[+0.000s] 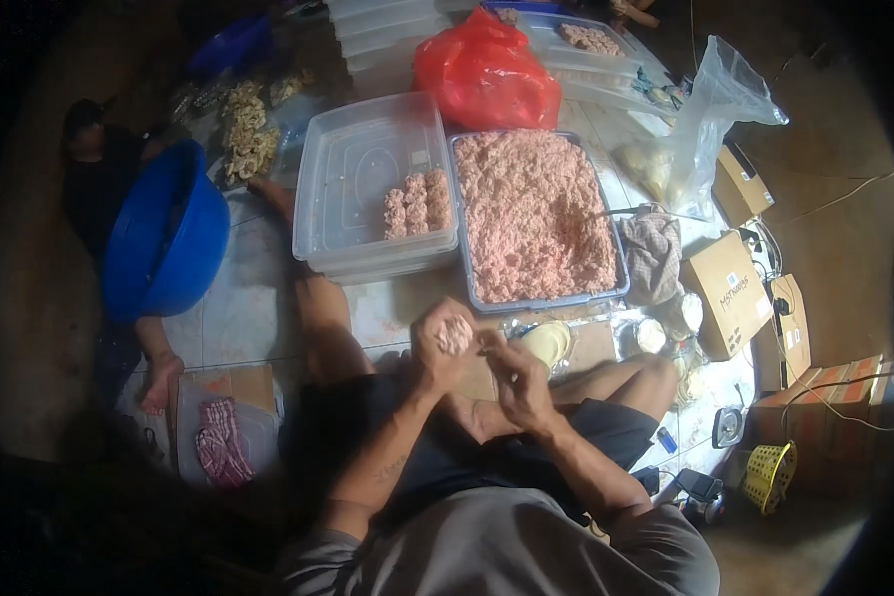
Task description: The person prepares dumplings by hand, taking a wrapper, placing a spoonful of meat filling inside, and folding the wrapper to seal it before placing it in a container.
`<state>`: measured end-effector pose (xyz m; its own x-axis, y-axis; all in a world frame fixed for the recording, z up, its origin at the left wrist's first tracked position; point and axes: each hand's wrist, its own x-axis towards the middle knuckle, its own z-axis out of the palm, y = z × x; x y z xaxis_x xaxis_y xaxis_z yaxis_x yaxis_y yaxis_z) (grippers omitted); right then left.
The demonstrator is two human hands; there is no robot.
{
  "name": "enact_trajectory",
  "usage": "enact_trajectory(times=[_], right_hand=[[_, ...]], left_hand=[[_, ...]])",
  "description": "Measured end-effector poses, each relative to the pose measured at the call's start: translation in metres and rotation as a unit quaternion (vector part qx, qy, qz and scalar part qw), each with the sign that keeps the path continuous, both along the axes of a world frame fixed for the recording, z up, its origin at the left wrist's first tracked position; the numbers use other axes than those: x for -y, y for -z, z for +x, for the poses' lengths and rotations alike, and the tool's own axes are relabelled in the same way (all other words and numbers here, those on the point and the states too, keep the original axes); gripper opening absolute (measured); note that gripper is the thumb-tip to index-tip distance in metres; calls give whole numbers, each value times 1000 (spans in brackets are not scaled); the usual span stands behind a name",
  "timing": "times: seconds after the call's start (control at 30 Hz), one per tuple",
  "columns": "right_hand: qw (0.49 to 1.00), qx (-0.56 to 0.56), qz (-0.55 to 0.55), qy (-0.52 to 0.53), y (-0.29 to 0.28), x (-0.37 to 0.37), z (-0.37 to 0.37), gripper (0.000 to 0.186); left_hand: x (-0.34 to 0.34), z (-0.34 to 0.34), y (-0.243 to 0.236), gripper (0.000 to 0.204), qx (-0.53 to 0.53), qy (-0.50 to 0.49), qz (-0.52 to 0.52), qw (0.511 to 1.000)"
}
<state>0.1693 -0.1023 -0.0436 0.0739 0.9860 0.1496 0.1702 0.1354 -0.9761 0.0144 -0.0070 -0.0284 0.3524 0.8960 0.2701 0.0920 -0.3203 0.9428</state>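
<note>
In my left hand [435, 363] a small round lump of minced meat [454, 336] is cupped, its pale top facing up; whether a wrapper surrounds it is too small to tell. Close beside it is my right hand [521, 382], fingers curled together; what they hold, if anything, I cannot make out. Just beyond my hands stands a blue-rimmed tub heaped with pink minced meat [531, 214], a dark handle [621, 211] sticking out at its right. To its left, a clear plastic box [353, 179] holds several shaped meat pieces [417, 206]. Pale yellow round sheets [546, 344] lie right of my hands.
A red plastic bag [487, 74] sits behind the tub. At left are a blue basin [169, 238] and another person [87, 149]. On the right stand a cloth [652, 253], jars [683, 313], cardboard boxes [727, 293] and a yellow basket [768, 477]. A checked cloth [223, 442] lies lower left.
</note>
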Motion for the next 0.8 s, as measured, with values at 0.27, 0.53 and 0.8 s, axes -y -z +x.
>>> enact_trajectory(times=[0.27,0.53,0.8], right_hand=[[957,-203,-203,-40,-10,17,25,20],[997,-25,41,-56,-12,2,-7,20],[992,9,-83,95,-83,7,10,27]], left_hand=[[-9,-38,-32,61,51,68,-145,986],[-4,-21,-39,47,2,74,-8,997],[-9,-24,-31,47,-23,-42,45,998]])
